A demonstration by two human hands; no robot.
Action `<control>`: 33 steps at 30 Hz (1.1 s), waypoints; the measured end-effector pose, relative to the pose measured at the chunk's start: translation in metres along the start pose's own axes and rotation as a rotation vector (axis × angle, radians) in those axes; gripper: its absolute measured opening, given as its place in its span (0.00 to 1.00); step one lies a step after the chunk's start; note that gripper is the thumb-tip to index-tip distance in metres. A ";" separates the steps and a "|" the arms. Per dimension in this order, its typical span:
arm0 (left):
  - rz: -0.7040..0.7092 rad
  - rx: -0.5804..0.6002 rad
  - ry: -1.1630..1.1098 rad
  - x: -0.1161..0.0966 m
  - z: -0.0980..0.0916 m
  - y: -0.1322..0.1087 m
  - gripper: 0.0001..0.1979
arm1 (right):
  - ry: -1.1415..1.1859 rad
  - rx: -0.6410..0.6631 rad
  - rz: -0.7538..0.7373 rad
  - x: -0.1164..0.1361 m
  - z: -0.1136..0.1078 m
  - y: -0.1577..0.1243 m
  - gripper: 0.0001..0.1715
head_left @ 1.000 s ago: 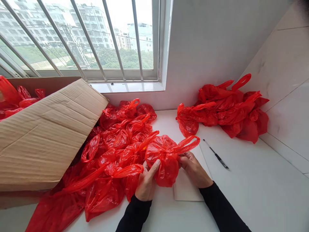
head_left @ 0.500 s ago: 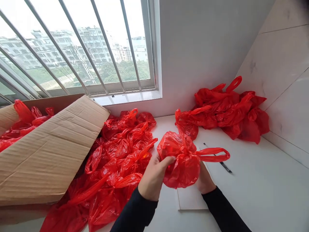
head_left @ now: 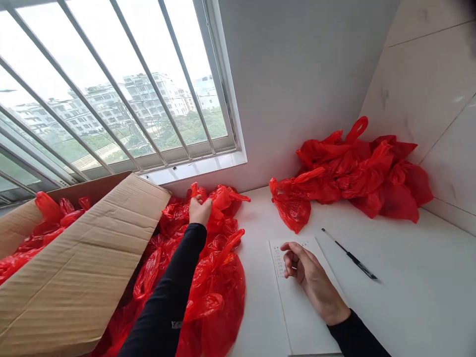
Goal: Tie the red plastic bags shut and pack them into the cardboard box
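My left hand [head_left: 200, 209] reaches forward and is closed on the knotted top of a red plastic bag [head_left: 219, 198] at the far end of a heap of red bags [head_left: 208, 277] beside the window. My right hand [head_left: 307, 270] rests on a white sheet of paper [head_left: 297, 317] with small printed lines; its fingers are loosely curled and hold nothing. A black pen [head_left: 351, 259] lies on the white counter just right of the paper.
A large cardboard box [head_left: 74, 267] with an open flap stands at the left, holding more red bags [head_left: 37, 228]. A second pile of red bags [head_left: 353, 171] sits in the back right corner against the tiled wall. A barred window [head_left: 111, 99] runs along the back left.
Both hands held one tied red bag over the paper. Now that bag is gone from my hands; the left hand has reached out to the far heap and the right has dropped onto the paper.
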State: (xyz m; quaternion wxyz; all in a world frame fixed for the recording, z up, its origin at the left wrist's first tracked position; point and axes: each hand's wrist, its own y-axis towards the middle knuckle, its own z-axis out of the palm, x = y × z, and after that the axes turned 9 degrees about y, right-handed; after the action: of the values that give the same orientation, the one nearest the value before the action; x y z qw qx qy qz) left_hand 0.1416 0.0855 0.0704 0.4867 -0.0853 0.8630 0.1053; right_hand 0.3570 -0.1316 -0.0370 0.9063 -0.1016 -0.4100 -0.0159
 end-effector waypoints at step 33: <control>0.518 0.289 0.824 -0.047 0.135 -0.059 0.14 | -0.078 0.038 -0.087 0.002 0.012 0.010 0.23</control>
State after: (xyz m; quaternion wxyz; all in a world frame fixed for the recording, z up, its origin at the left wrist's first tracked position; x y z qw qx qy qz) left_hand 0.2916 0.0664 0.0364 0.0708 0.1652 0.9819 0.0596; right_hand 0.3507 -0.1193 -0.0294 0.8898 -0.0670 -0.4493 -0.0437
